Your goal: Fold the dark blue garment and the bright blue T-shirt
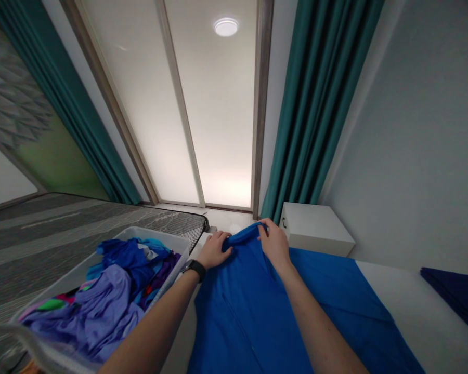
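A bright blue garment point(253, 306) lies spread over a white surface in front of me, its far edge raised and bunched into a band. My left hand point(215, 250), with a dark watch on the wrist, pinches this edge at its left end. At the right end of the same band, my right hand point(273, 241) grips the cloth between thumb and fingers. Blue fabric also extends to the right of my right forearm.
A clear plastic bin point(175, 241) of crumpled clothes stands at the left on a grey striped mattress point(81, 218). Behind the garment is a white cabinet point(315, 221). Dark blue cloth point(458, 293) lies at the far right.
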Motion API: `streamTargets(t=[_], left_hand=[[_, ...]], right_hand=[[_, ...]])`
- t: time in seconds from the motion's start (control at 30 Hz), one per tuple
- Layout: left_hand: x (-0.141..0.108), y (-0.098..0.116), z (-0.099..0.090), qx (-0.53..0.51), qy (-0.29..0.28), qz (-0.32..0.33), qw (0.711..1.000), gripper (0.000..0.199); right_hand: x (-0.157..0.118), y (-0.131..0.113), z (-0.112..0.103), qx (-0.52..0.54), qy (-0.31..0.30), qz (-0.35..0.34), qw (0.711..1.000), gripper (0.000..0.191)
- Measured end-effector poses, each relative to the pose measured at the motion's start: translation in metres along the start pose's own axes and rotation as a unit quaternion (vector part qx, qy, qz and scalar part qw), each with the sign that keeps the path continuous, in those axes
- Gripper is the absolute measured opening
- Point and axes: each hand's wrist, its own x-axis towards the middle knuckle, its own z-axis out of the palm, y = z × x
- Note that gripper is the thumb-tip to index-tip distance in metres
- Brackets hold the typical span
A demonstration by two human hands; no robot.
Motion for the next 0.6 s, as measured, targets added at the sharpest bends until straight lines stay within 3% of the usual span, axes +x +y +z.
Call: streamTargets(t=[0.2,0.33,0.47,0.6], left_hand=[[0.034,-0.014,-0.015,0.007,-0.096,-0.007,0.995,0.017],[0.055,-0.033,-0.028,-0.014,-0.168,-0.008,0.986,0.009],[0.06,-0.044,-0.03,-0.032,-0.205,-0.036,0.977,0.015],[0.058,-0.048,-0.022,-0.041,-0.207,-0.067,0.975,0.02]], right_hand=[[-0.005,-0.014,-0.01,-0.054,-0.004,-0.043,0.998,0.021],[-0.014,-0.029,-0.01,-0.069,-0.078,-0.136,0.985,0.02],[-0.03,-0.039,0.012,-0.068,-0.139,-0.222,0.963,0.018],[-0.051,-0.039,0.044,-0.091,-0.189,-0.273,0.939,0.016]])
